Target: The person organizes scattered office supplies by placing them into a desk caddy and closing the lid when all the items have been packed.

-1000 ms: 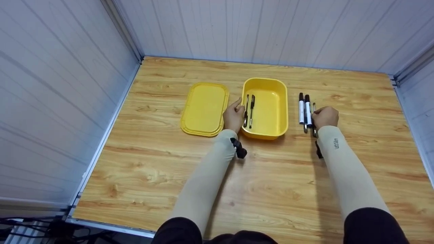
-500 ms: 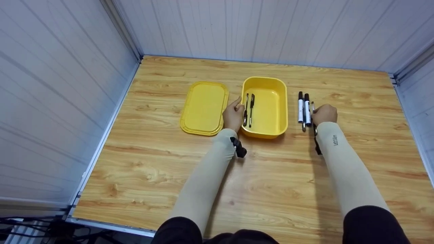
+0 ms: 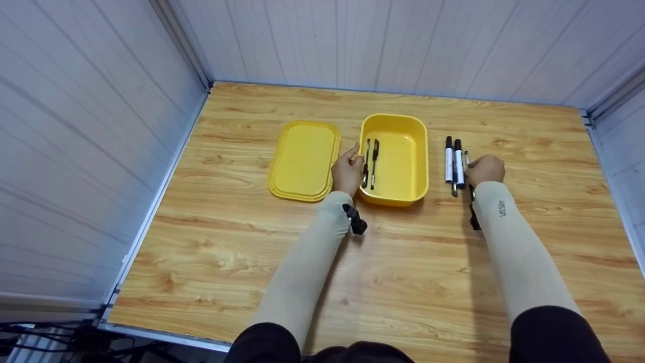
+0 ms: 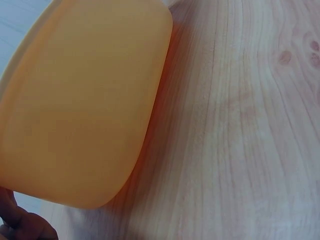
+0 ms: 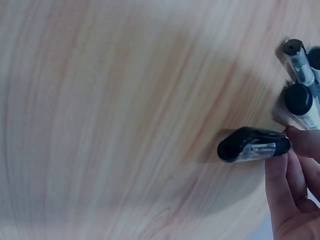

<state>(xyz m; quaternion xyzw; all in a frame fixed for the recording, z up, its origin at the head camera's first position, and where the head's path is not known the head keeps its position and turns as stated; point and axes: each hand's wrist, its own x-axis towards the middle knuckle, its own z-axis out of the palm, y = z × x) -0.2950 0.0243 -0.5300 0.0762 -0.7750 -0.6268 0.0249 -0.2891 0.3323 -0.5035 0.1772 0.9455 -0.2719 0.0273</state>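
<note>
My right hand pinches a clear-barrelled pen with a black clip cap, between thumb and fingertips. The pen's far tip pokes out past the hand in the head view. Just left of it lie two white markers with black caps, and a further pen between them. My left hand holds the left side of an open yellow box, fingers at its rim; in the left wrist view only some fingers show beside the box corner. Inside the box, two black pens lie along its left wall.
A flat yellow lid lies on the wooden table left of the box. Pale panels enclose the table at the back and sides. Cables hang beyond its front left corner.
The right hand stays by the markers, and the pen in it has shifted slightly, its capped end now lifted toward the wrist. The left hand and the box have not moved.
</note>
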